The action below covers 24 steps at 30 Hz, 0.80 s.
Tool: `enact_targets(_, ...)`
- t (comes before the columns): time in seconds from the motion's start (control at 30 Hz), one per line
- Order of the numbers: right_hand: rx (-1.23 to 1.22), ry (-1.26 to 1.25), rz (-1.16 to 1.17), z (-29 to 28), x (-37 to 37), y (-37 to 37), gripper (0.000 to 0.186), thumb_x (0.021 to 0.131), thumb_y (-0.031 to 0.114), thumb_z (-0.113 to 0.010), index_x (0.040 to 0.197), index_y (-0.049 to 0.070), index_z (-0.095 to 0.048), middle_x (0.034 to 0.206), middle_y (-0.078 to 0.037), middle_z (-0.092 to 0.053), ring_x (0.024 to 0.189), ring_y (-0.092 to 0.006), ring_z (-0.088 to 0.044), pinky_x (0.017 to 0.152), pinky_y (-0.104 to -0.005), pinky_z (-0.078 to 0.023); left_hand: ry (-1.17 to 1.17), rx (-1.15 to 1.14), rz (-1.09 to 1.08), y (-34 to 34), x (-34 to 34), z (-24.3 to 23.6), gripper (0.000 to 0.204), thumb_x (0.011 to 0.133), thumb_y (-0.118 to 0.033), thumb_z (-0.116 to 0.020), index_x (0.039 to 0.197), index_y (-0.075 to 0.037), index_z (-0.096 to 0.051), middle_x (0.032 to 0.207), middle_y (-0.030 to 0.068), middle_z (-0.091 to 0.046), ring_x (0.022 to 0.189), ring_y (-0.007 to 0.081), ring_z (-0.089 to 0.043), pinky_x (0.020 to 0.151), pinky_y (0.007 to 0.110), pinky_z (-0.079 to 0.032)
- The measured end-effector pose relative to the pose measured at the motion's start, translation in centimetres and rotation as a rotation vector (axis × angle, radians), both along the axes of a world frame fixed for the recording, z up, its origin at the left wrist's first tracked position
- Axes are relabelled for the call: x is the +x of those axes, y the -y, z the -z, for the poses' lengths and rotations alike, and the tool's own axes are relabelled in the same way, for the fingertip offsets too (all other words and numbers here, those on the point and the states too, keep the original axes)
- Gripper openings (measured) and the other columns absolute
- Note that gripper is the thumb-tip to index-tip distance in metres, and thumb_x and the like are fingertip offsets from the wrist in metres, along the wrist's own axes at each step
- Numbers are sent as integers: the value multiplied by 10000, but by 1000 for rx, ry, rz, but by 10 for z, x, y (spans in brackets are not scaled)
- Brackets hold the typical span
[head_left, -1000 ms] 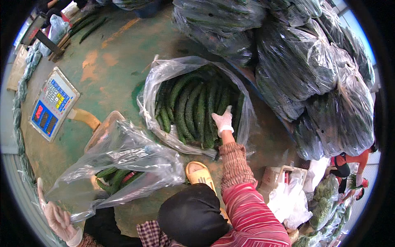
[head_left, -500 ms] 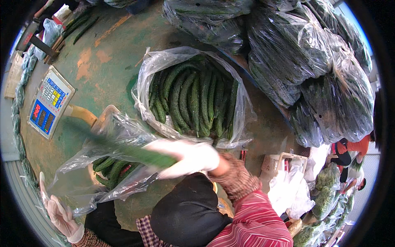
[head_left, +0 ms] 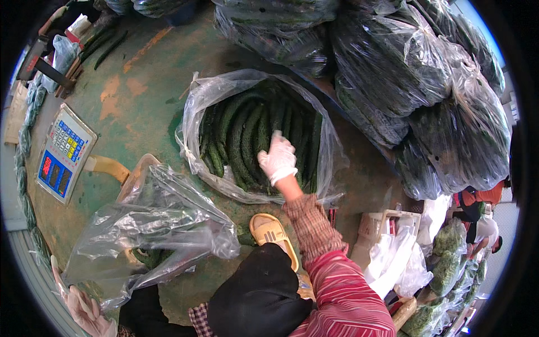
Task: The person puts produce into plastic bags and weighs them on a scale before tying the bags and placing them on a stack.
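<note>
My right hand (head_left: 279, 159), in a white glove, reaches into a large clear plastic bag (head_left: 190, 147) packed with long, dark green, bumpy cucumbers (head_left: 240, 135). Its fingers are bent round a cucumber (head_left: 277, 116) near the middle; the fingertips are partly hidden. At the lower left, my gloved left hand (head_left: 87, 313) is beside the edge of a smaller clear bag (head_left: 151, 216), fingers stretched out and apart. Through an opening in that bag's film, a few cucumbers (head_left: 149, 257) show. The bag sits in a pale container (head_left: 147, 161), mostly covered by plastic.
A digital scale display (head_left: 66, 154) stands on the left. Full bags of cucumbers (head_left: 404, 73) are heaped at the upper right. A light crate (head_left: 373, 233) with white plastic bags is at the right, with people (head_left: 484, 224) beyond. My yellow slipper (head_left: 273, 233) is below the large bag.
My right hand has moved from over the smaller bag, where it held a blurred cucumber, into the large bag. The smaller bag's film now covers more of its cucumbers. My left hand lies slightly lower.
</note>
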State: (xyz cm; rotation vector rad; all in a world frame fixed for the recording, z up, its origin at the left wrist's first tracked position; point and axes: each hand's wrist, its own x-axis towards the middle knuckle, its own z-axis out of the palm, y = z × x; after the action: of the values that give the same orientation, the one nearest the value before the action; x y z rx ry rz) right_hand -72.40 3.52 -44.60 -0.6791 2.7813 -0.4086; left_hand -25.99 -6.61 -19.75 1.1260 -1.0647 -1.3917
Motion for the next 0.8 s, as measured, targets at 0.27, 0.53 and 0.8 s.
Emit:
enact_targets(0.27,69,262,193,66,-68,-28,599,649,115,-650,1186,-72,-463,986,-191,-603,914,-302,-598,775,-348,-488,12,84,86,-1,-68,-9,664,862,38,-452,1455,-62,-171,1199,125,-533,505,-13,-438,339,104,-291)
enact_targets(0.53,-1085,959,517,56,-37,-74,193,682,-8,-557,872,27,-553,743,-47,-582,575,-140,-542,459,-262,-402,136,34,77,-7,-64,-6,643,846,-45,-493,1438,-47,-241,1271,130,-493,447,-37,-365,325,105,-246)
enact_targets(0.8,96,364,668,86,-77,-4,346,905,138,-479,1137,-111,-543,1084,-237,-623,1014,-350,-615,792,-416,-523,188,8,64,-5,-85,5,605,860,-108,-500,1416,-13,-280,1298,151,-491,422,-41,-332,344,110,-222)
